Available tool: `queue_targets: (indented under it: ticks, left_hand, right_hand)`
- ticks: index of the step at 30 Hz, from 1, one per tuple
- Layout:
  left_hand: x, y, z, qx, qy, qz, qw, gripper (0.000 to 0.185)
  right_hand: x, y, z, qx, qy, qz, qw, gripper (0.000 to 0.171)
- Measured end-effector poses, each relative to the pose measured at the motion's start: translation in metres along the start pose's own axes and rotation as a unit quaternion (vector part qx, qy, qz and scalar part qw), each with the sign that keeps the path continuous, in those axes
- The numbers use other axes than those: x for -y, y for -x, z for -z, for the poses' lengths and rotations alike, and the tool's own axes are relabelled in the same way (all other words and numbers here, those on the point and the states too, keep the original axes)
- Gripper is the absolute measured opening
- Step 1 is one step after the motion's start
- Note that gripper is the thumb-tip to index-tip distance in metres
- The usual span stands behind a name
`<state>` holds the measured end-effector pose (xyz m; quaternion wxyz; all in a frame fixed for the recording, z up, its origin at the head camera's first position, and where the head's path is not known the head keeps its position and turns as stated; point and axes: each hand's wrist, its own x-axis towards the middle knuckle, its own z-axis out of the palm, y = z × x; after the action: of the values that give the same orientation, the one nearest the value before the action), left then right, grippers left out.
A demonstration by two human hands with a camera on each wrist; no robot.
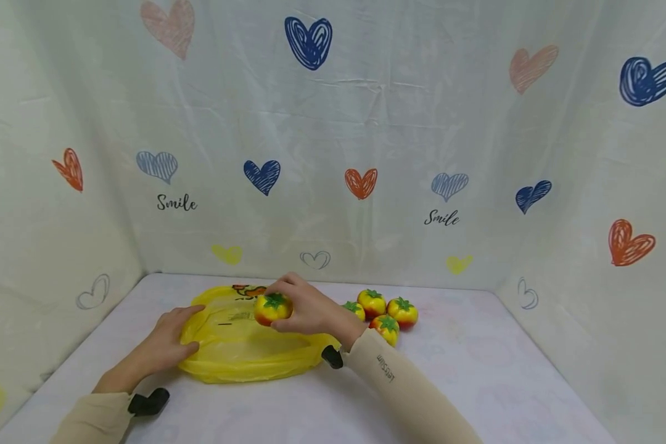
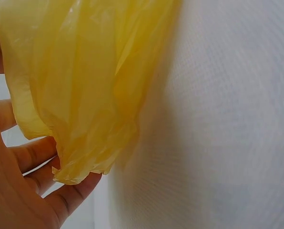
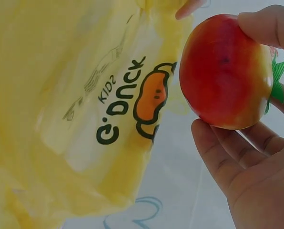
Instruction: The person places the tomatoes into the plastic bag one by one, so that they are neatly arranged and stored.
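**Head view: fruit held over yellow bag, left hand at bag edge**

Head view shows right hand (image 1: 305, 308) grasping one toy fruit (image 1: 272, 309), red-yellow with green leafy top, fingers curled round it, thumb on top in right wrist view (image 3: 268, 24). Fruit sits above the yellow plastic bag (image 1: 238, 348), near its back part, not inside as far as I can tell. Left hand (image 1: 166, 345) rests on the bag's left edge; left wrist view shows fingers (image 2: 32, 152) fairly straight under a crumpled fold of bag (image 2: 85, 86), touching it, no clear pinch.

Step, my read: loading fruit into the bag, first one in hand, bag looks flat and empty. Next move likely calls for the left hand to lift the top layer so the mouth gapes, then the right to lower the fruit in. Mouth position unclear from here.

Four more fruits (image 1: 385, 311) cluster just right of the right wrist, close together, near the bag's right end. White surface (image 1: 477, 382) has free room front and right. Cloth walls (image 1: 366, 123) with heart print box in back and both sides; bag is near the back-left corner, so reach room is tighter there.
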<state>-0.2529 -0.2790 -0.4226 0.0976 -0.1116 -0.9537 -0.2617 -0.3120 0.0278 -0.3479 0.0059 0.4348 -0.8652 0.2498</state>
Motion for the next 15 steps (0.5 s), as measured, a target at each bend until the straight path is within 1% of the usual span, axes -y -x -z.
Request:
queue_targets:
  ticks: [6,10,15]
  left_hand:
    - [0.000,0.001,0.001,0.000,0.001,-0.002,1.0000,0.068]
    - [0.000,0.000,0.002,0.000,0.003,-0.003,1.0000,0.068]
    - [0.002,-0.001,0.001,-0.003,0.006,-0.010,0.9999,0.068]
  right_hand:
    - [0.006,-0.017,-0.004,-0.002,-0.009,-0.007,1.000,0.052]
    - [0.008,-0.029,-0.011,-0.002,-0.013,-0.013,1.000,0.051]
    - [0.012,-0.041,-0.021,0.001,-0.023,-0.038,0.999,0.051]
